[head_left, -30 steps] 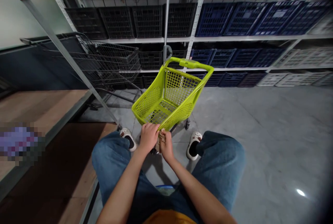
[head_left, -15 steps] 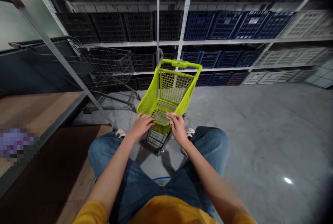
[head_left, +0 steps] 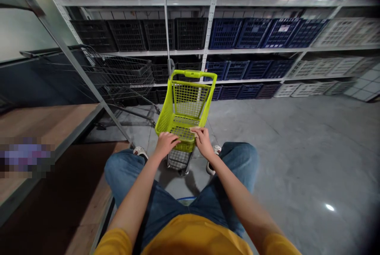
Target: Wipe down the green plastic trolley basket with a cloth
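Observation:
A small lime-green shopping cart (head_left: 190, 99) stands between my knees, its tall handle end away from me. My left hand (head_left: 166, 144) rests at the left of its near rim, with fingers curled over the edge. At the right of the same rim, my right hand (head_left: 204, 144) pinches a pale beige cloth (head_left: 195, 129) against the plastic. The cloth is mostly covered by my fingers. Inside, the basket's grid floor shows nothing lying on it.
Shelves with black crates (head_left: 160, 33), blue crates (head_left: 225, 33) and white crates (head_left: 334, 31) line the back. A dark wire trolley (head_left: 127, 73) stands left of the cart. Nearer on the left is a wooden-topped rack (head_left: 68, 118) with a metal post. A pole (head_left: 167, 29) rises from the cart.
The cart's far end and its pole have swung left. My left hand has moved slightly right along the near rim; my right hand still holds the cloth at the near right corner.

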Tool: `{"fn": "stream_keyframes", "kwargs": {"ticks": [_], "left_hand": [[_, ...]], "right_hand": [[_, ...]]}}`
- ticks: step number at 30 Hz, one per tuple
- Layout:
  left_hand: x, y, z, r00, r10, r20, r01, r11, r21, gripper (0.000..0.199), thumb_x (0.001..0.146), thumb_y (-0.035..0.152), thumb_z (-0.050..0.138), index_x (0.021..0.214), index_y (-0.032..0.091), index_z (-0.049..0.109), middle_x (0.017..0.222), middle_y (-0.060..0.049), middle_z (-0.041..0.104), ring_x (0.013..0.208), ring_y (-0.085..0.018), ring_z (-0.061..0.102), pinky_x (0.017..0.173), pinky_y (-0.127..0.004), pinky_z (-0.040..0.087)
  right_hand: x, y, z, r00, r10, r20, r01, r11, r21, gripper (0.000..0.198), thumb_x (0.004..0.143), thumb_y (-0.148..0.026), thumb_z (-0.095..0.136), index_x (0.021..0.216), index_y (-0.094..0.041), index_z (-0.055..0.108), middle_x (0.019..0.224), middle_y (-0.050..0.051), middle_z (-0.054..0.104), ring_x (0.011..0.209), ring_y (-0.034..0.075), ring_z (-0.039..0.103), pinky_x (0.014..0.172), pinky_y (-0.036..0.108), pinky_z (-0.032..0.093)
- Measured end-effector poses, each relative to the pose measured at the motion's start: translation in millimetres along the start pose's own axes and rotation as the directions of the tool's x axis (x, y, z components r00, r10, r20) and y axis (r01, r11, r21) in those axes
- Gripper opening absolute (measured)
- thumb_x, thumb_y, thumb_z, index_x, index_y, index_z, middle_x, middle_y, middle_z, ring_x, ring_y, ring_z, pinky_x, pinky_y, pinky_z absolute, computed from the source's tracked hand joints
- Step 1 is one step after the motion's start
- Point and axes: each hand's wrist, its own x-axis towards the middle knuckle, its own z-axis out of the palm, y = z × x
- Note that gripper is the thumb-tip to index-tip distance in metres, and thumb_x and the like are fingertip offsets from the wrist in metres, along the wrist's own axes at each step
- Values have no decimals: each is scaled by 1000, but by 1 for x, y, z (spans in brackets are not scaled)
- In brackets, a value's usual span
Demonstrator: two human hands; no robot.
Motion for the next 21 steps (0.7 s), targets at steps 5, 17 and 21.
{"fn": "stream_keyframes", "kwargs": {"ticks": [5, 17, 21], "left_hand": [[2, 15, 5, 996, -76, -39, 76, 997, 1, 28, 92, 48, 53, 95, 26, 70, 93, -3, 73, 91, -21, 58, 76, -36, 31], [-1, 51, 17, 978, -169, -124, 174, 984, 28, 26, 91, 48, 54, 94, 27, 69, 89, -4, 71, 91, -23, 57, 75, -37, 29], [-2, 54, 17, 973, -181, -142, 188, 982, 38, 25, 94, 44, 50, 96, 27, 69, 89, -4, 70, 90, -23, 56, 74, -37, 28]], "right_hand": [[-6, -14, 8, 997, 2, -74, -8, 997, -82, 38, 83, -6, 43, 112, -21, 63, 107, 10, 50, 107, 23, 49, 101, 45, 44], [-28, -2, -10, 993, 15, -120, -24, 997, -78, 43, 86, -8, 42, 120, -25, 63, 108, 9, 56, 104, 23, 54, 95, 44, 48], [-38, -19, 8, 991, -22, -131, 17, 999, -41, 43, 87, -8, 41, 122, -23, 61, 114, 10, 56, 113, 22, 54, 101, 43, 46]]}}
